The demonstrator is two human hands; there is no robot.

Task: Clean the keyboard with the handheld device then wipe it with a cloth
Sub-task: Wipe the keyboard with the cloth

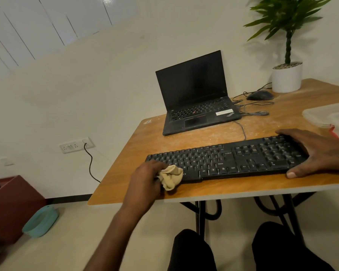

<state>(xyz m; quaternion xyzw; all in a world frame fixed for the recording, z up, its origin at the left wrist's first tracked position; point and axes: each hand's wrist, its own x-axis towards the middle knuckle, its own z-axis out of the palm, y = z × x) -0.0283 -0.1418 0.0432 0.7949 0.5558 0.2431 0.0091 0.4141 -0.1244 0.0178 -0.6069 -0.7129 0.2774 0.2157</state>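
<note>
- Here, the black keyboard (226,160) lies along the near edge of the wooden bench (184,139).
- The left hand (145,178) has its grip pinched round a crumpled beige cloth (171,177), which touches the keyboard's left near corner.
- The right hand (317,151) rests over the keyboard's right end, its grip spread, fingers on the far edge and thumb against the near edge.
- Behind the keyboard stands an open laptop (196,94) with a dark screen.
- A mouse (259,95) and a potted plant (287,55) sit at the far right.
</note>
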